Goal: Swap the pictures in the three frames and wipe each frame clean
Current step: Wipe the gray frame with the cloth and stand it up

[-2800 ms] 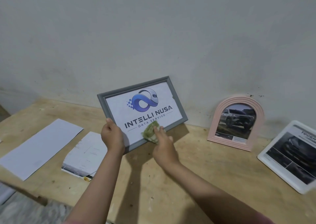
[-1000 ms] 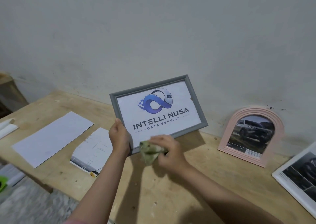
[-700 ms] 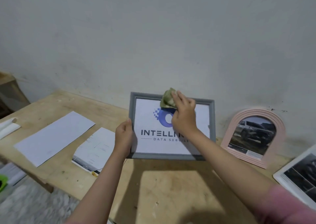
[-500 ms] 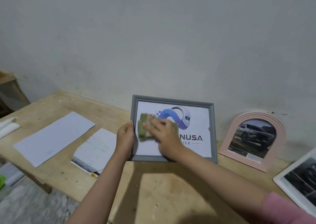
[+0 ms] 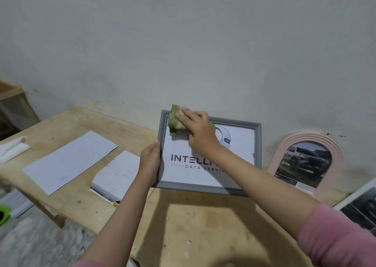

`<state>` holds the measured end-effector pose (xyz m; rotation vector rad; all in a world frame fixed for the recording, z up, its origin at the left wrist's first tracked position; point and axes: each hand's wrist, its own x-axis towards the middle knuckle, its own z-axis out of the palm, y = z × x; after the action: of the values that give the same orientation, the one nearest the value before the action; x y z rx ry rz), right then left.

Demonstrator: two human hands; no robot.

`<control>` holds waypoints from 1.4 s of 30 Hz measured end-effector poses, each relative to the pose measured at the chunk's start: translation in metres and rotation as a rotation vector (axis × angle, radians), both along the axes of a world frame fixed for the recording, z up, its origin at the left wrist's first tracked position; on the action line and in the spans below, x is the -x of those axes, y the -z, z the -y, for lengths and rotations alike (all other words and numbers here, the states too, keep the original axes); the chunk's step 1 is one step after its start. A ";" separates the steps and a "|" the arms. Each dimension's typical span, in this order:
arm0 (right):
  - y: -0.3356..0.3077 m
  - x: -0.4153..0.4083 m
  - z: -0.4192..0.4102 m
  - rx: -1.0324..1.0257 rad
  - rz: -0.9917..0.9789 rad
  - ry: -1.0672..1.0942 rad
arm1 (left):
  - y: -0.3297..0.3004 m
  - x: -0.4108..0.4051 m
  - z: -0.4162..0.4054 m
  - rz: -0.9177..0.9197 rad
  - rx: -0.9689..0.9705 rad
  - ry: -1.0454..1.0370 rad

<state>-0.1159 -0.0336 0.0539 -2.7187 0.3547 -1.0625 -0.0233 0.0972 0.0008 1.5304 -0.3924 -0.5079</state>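
Two hands work over a wooden bench (image 5: pixel 203 226) set against a pale wall (image 5: pixel 183 42). Grey frame (image 5: pixel 257 144) w/ logo print is held up at the bench's back edge, tilted toward the camera. Left hand (image 5: pixel 149 163) grips its left rail, fingers curled round the edge. Right hand (image 5: pixel 200 132) lies flat on the glass, fingers straight, pressing a green cloth (image 5: pixel 175 120) at the frame's top-left corner. Pink arched frame (image 5: pixel 305 165) leans on the wall to the right; white frame (image 5: pixel 360 207) at far right; paper sheets (image 5: pixel 69 161) lie left.

Room as I see it: scuffed grey-white plaster wall (image 5: pixel 183 42); bare plywood bench (image 5: pixel 193 226) against it; mottled grey floor (image 5: pixel 40 244) lower left.
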 end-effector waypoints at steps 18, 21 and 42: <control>-0.039 0.044 0.030 -0.237 0.226 -0.052 | 0.001 -0.024 -0.010 0.097 -0.123 0.058; -0.053 0.035 0.046 -0.275 0.155 0.011 | -0.008 -0.015 -0.008 0.110 -0.119 0.145; 0.001 0.064 0.090 -1.008 0.168 0.188 | 0.007 0.002 -0.009 -0.274 0.096 0.398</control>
<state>-0.1800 -0.1236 0.0524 -1.7123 0.8480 -0.8128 -0.0254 0.1064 -0.0057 1.2700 -0.5020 -0.9842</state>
